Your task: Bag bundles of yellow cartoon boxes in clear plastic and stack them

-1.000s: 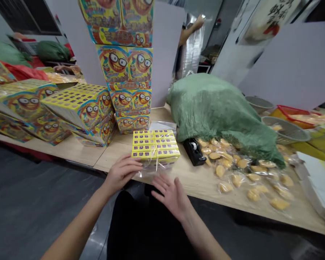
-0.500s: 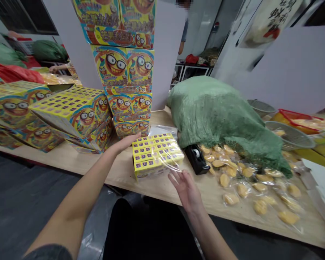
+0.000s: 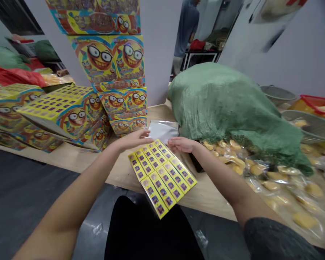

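A block of small yellow printed boxes (image 3: 162, 173) sits at the table's front edge, turned askew, with its near corner jutting past the edge. Clear plastic shines along its sides. My left hand (image 3: 133, 139) is at the block's far left side, fingers stretched out and apart, holding nothing. At the far end, my right hand (image 3: 181, 143) has its fingers pinched together on what looks like clear plastic film; its edge is hard to make out. Just behind both hands lie flat, clear plastic sheets over white (image 3: 162, 130). My right forearm mostly hides the black tape dispenser (image 3: 196, 164).
A tall stack of cartoon-face cartons (image 3: 128, 97) stands behind, with more cartons (image 3: 61, 108) to the left. On the right are a green sack (image 3: 227, 101), several wrapped yellow pieces (image 3: 270, 185) and mesh baskets (image 3: 308, 122). Another person (image 3: 186, 29) stands beyond the partition.
The yellow block has turned and come toward me over the table edge. My right hand has moved from its near right corner to its far end, and its fingers have closed.
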The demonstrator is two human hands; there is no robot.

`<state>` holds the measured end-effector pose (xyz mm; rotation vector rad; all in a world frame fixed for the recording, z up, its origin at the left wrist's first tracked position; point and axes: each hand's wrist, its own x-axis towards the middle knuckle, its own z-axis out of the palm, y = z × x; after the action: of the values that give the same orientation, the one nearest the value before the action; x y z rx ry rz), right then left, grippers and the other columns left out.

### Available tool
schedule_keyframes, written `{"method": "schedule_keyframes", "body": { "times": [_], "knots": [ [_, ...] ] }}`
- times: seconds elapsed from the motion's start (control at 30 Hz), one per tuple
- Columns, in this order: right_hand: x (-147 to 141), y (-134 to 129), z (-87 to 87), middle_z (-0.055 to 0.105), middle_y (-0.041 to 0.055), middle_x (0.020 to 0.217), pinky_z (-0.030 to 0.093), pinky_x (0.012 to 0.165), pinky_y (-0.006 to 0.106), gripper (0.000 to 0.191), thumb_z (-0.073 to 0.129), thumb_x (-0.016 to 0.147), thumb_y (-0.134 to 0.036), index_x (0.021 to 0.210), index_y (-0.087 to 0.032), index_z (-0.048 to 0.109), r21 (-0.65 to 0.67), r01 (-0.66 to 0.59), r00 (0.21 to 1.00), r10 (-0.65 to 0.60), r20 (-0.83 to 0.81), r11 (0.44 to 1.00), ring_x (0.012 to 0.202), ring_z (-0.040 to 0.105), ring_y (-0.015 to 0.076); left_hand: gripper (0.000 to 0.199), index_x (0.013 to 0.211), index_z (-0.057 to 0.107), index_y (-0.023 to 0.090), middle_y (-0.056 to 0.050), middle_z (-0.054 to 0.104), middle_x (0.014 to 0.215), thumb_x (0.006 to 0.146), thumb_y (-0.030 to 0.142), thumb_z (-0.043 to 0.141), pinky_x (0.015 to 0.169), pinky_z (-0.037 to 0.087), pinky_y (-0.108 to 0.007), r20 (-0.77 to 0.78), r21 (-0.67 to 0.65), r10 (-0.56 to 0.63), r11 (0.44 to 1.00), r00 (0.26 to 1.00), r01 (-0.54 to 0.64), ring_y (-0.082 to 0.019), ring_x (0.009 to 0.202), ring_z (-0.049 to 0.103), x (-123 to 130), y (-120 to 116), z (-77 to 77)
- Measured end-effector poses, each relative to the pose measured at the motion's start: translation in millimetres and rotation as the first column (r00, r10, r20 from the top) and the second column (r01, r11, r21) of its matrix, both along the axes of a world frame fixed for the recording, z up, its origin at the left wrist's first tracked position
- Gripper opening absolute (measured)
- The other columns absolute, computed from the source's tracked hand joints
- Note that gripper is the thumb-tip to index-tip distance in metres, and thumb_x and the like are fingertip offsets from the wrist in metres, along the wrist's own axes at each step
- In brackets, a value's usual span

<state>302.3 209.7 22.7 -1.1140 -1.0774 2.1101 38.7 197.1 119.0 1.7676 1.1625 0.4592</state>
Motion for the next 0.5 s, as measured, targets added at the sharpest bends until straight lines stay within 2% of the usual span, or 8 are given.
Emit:
{"method": "schedule_keyframes", "body": {
  "times": [0.03,0.1,0.17,0.2,0.27,0.33,0.4,0.5],
  "knots": [
    [3.0,-6.6,-0.7,0.07,0.0063,0.085,0.053,0.074,0.033,0.019,0.069,0.075,-0.028,0.086,-0.014,0.063,0.002,0.049,0.999,-0.049,0.006,0.999,0.072,0.065,0.0162,0.044,0.104,0.065,0.021,-0.008,0.068,0.109,0.068,0.046,0.071,0.074,0.052,-0.031,-0.014,-0.203,-0.082,0.976,0.997,0.078,-0.022,0.094,0.065,14.9,17.9,-7.9],
    [16.1,-31.7,-3.8,0.07,0.0062,0.09,0.052,0.078,0.034,0.021,0.066,0.078,-0.032,0.091,-0.016,0.063,0.002,0.178,0.983,-0.178,0.038,0.984,0.077,0.065,0.0159,0.042,0.099,0.066,0.02,-0.008,0.071,0.097,0.068,0.048,0.071,0.07,0.053,-0.034,0.013,-0.546,-0.238,0.812,0.971,0.207,-0.022,0.083,0.067,38.6,38.6,-22.3],
    [33.3,-71.5,-6.2,0.068,0.0084,0.098,0.052,0.081,0.036,0.031,0.059,0.082,-0.045,0.096,-0.017,0.062,-0.033,0.331,0.941,-0.327,0.091,0.943,0.086,0.064,0.0179,0.041,0.099,0.066,0.02,-0.007,0.072,0.088,0.067,0.045,0.072,0.068,0.053,-0.035,0.075,-0.691,-0.285,0.676,0.955,0.256,-0.021,0.074,0.067,50.5,43.4,-31.5],
    [40.2,-94.8,-6.2,0.067,0.0102,0.102,0.052,0.082,0.038,0.039,0.053,0.083,-0.053,0.098,-0.017,0.062,-0.066,0.395,0.916,-0.387,0.11,0.916,0.091,0.063,0.0198,0.041,0.101,0.065,0.021,-0.006,0.072,0.086,0.067,0.042,0.073,0.068,0.053,-0.035,0.102,-0.71,-0.274,0.654,0.956,0.263,-0.02,0.072,0.067,52.3,42.7,-34.2],
    [44.7,-140.7,-2.5,0.062,0.0142,0.114,0.051,0.083,0.045,0.059,0.039,0.083,-0.067,0.104,-0.017,0.061,-0.195,0.439,0.897,-0.439,0.044,0.877,0.104,0.059,0.0254,0.041,0.103,0.064,0.023,-0.005,0.072,0.084,0.067,0.039,0.074,0.068,0.053,-0.035,0.133,-0.708,-0.23,0.658,0.964,0.254,-0.019,0.07,0.067,51.1,39.4,-37.2],
    [34.2,-174.6,5.2,0.058,0.0142,0.123,0.05,0.084,0.049,0.066,0.032,0.082,-0.072,0.108,-0.018,0.061,-0.245,0.426,0.886,-0.456,-0.08,0.871,0.113,0.054,0.0284,0.039,0.103,0.064,0.024,-0.005,0.072,0.085,0.068,0.039,0.072,0.067,0.053,-0.035,0.146,-0.7,-0.201,0.671,0.969,0.245,-0.02,0.069,0.067,48.2,36.4,-38.9],
    [13.2,-189.6,14.7,0.058,0.0116,0.124,0.05,0.086,0.047,0.063,0.036,0.082,-0.071,0.11,-0.02,0.061,-0.216,0.435,0.87,-0.469,-0.149,0.874,0.115,0.053,0.0279,0.036,0.101,0.064,0.025,-0.005,0.071,0.086,0.07,0.04,0.071,0.066,0.054,-0.036,0.148,-0.681,-0.184,0.693,0.972,0.235,-0.02,0.069,0.067,45.2,32.7,-38.7],
    [-16.4,-184.1,30.7,0.065,0.0081,0.109,0.052,0.081,0.042,0.047,0.056,0.078,-0.059,0.105,-0.021,0.062,-0.116,0.492,0.868,-0.496,-0.011,0.863,0.101,0.06,0.0256,0.032,0.098,0.064,0.023,-0.006,0.07,0.087,0.073,0.043,0.067,0.064,0.054,-0.033,0.149,-0.575,-0.162,0.789,0.976,0.218,-0.019,0.07,0.067,36.7,21.1,-29.2]
  ]
}}
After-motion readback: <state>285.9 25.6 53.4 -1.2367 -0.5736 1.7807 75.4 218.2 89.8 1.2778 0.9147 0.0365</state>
